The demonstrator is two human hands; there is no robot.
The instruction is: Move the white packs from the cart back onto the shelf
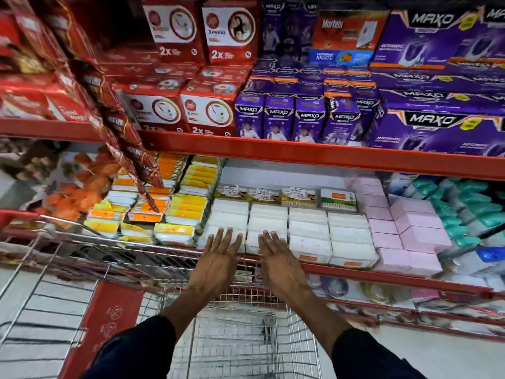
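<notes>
Several rows of white packs [308,231] lie stacked on the middle shelf [382,276], between yellow packs on the left and pink boxes on the right. My left hand [221,255] reaches forward, palm down and fingers spread, its fingertips on the front white pack of the leftmost row. Beside it my right hand [276,255] is also flat and spread, fingertips on the front pack of the second row. Neither hand holds anything. Below my arms stands the wire cart [240,348]; the part of its basket that shows holds no white packs.
Orange and yellow packs [185,212] fill the shelf's left part, pink boxes [410,236] and teal packs [464,212] the right. Red and purple boxes [281,119] stand on the upper shelf. A strip of red sachets [128,143] hangs at the left.
</notes>
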